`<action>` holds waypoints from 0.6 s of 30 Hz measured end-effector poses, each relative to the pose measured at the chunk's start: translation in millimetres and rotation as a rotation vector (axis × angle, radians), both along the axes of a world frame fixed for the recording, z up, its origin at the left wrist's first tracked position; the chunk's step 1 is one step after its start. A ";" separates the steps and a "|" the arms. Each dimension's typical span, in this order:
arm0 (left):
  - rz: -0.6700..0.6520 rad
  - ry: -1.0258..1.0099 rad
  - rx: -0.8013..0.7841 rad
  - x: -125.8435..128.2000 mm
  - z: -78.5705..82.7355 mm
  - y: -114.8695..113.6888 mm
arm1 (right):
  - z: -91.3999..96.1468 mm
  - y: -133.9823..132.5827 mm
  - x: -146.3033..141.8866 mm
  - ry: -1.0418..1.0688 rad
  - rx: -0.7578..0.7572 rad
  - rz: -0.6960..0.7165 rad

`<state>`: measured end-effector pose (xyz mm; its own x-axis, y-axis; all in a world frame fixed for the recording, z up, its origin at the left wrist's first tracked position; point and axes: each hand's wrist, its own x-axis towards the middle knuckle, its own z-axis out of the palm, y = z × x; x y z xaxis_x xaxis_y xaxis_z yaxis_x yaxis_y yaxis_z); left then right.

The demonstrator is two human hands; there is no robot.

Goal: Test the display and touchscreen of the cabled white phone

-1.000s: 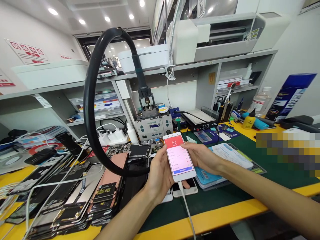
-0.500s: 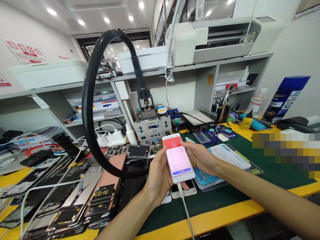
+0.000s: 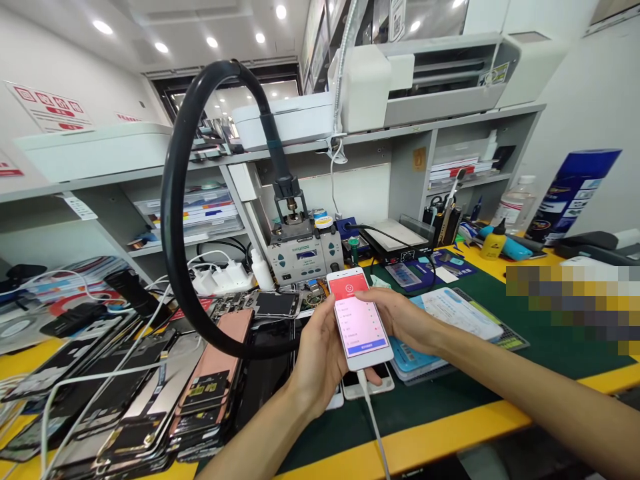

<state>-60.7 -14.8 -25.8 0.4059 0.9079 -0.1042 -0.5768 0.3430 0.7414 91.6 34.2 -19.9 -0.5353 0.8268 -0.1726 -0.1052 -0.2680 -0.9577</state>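
A white smartphone (image 3: 359, 317) with a lit red-and-pink screen is held above the green bench mat (image 3: 450, 387). My left hand (image 3: 315, 357) cradles it from the left and below, fingers wrapped round its edge. My right hand (image 3: 403, 317) grips the phone's right side, thumb resting at the screen's edge. A white cable (image 3: 373, 427) hangs from the phone's bottom toward the bench front. Another white phone (image 3: 367, 381) lies flat on the mat right under the held one.
Stacked phone screens and back panels (image 3: 150, 393) fill the left of the bench. A thick black hose (image 3: 173, 220) loops up from a grey rework station (image 3: 305, 253). A blue tray (image 3: 417, 357), papers, bottles and a hot plate (image 3: 397, 240) lie to the right; shelves behind.
The phone and both hands have shifted very slightly; my right thumb has moved a little on the screen's edge. Otherwise nothing visibly changed.
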 end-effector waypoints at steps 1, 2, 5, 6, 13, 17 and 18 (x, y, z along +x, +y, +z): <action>-0.002 -0.001 0.000 0.1 0.1 -0.1 | -0.3 0.4 0.6 0.017 -0.003 0.027; -0.002 0.000 -0.002 0.3 0.3 -0.1 | -0.7 0.8 1.3 0.029 -0.006 0.048; 0.004 0.006 -0.007 0.7 1.0 0.1 | -2.2 1.5 3.1 0.039 -0.011 0.059; 0.006 0.009 -0.006 0.7 1.3 0.2 | -2.6 1.4 3.5 0.041 -0.009 0.063; 0.003 0.010 -0.011 -0.3 0.9 -0.1 | -1.0 0.3 2.9 0.049 -0.018 0.061; 0.016 0.027 -0.027 -0.1 -2.1 1.0 | 1.2 0.2 1.5 0.064 -0.037 0.046; 0.018 0.041 -0.036 0.2 -3.1 1.6 | 1.4 -0.1 1.2 0.072 -0.039 0.046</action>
